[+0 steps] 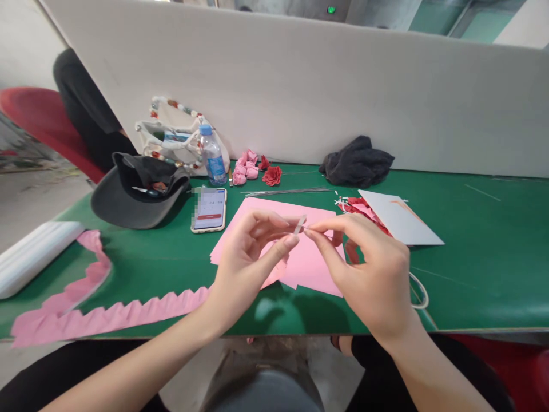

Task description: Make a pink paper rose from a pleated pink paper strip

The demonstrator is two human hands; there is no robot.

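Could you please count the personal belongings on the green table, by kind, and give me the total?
Baseball cap: 1
Smartphone: 1
Plastic water bottle: 1
White beaded bag: 1
Dark crumpled cloth: 1
Total: 5

Two hands [249, 266] [369, 274], one phone [209, 210]

Beyond the grip, a white partition [300, 74] backs the green-topped table [472, 246]; farther left, a red chair [34, 109] stands over the grey floor [38, 212].
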